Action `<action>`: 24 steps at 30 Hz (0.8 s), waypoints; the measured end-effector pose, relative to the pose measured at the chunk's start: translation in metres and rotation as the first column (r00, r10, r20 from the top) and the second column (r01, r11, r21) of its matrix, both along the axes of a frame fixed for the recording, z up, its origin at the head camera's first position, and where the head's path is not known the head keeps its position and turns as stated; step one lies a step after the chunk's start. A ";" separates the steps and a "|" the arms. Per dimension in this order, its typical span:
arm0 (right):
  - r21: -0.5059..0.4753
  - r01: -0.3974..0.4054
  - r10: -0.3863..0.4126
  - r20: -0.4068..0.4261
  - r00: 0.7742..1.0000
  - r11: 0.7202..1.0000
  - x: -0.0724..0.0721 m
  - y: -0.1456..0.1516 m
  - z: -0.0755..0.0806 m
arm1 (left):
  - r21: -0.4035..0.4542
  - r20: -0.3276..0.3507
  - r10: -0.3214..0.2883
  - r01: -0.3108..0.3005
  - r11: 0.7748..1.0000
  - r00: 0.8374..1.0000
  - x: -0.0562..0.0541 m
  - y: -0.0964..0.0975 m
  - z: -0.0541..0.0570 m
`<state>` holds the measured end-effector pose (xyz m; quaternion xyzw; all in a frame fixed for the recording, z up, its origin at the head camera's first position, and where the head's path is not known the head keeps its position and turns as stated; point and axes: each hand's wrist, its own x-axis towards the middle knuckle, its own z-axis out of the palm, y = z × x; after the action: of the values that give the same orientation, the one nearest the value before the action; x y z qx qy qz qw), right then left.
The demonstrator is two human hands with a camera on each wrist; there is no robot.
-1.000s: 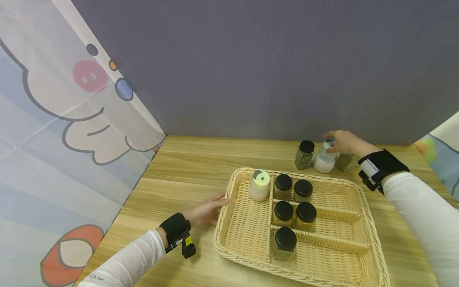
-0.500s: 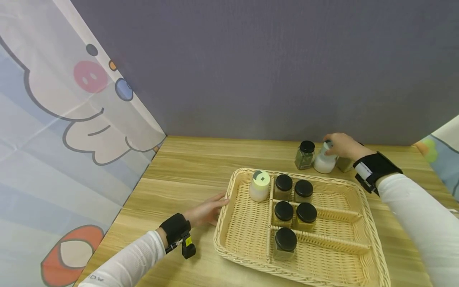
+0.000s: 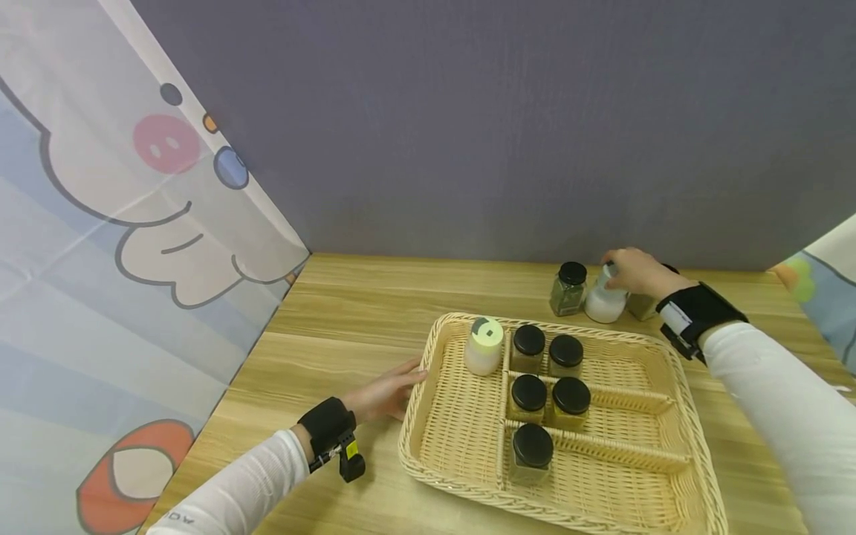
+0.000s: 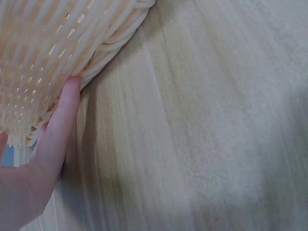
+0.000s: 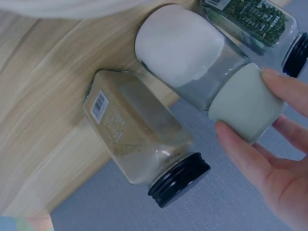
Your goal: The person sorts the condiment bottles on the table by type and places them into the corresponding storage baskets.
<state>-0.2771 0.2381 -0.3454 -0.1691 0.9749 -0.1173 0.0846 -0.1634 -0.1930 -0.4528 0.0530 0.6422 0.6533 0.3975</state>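
Note:
My right hand (image 3: pixel 638 269) pinches the pale lid (image 5: pixel 248 103) of a glass jar of white powder (image 5: pixel 180 45), thumb and fingers on opposite sides. That jar stands upright on the table behind the basket. Close on its left is a black-capped jar of green herbs (image 3: pixel 567 296); on its right, a jar of brownish powder (image 5: pixel 134 125), partly hidden by my hand in the head view. My left hand (image 3: pixel 384 395) rests against the outer left wall of a wicker basket (image 3: pixel 461 446), one extended finger (image 4: pixel 55 125) touching the weave.
In the basket's left compartment stands a jar with a yellow-green lid (image 3: pixel 484 348). Several black-lidded jars, such as this one (image 3: pixel 533 449), stand along the left ends of the three right compartments. A grey panel (image 3: pixel 508 148) rises behind the wooden table (image 3: pixel 374 293).
My right hand has shifted slightly left and down over the pale-lidded jar, and its fingers close in on the lid. My left hand, the basket and the jars stay put.

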 end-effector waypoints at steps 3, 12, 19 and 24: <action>0.013 0.002 -0.002 -0.001 1.000 1.000 0.000 0.000 0.001 | 0.007 0.003 -0.005 0.005 1.000 1.000 0.000 0.000 0.000; 0.024 -0.009 0.010 -0.021 1.000 1.000 0.000 -0.002 0.002 | 0.011 -0.002 -0.007 0.007 1.000 1.000 -0.001 0.000 0.002; 0.031 -0.036 0.037 -0.032 0.999 0.999 0.001 -0.004 0.004 | -0.005 -0.013 -0.005 0.005 1.000 1.000 -0.002 0.001 0.000; 0.027 -0.046 0.046 -0.017 0.999 0.999 0.001 -0.003 0.005 | 0.006 -0.008 -0.007 0.007 1.000 1.000 -0.002 0.000 -0.001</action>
<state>-0.2758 0.2347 -0.3407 -0.1914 0.9730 -0.1011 0.0808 -0.1656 -0.1927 -0.4541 0.0590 0.6416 0.6535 0.3972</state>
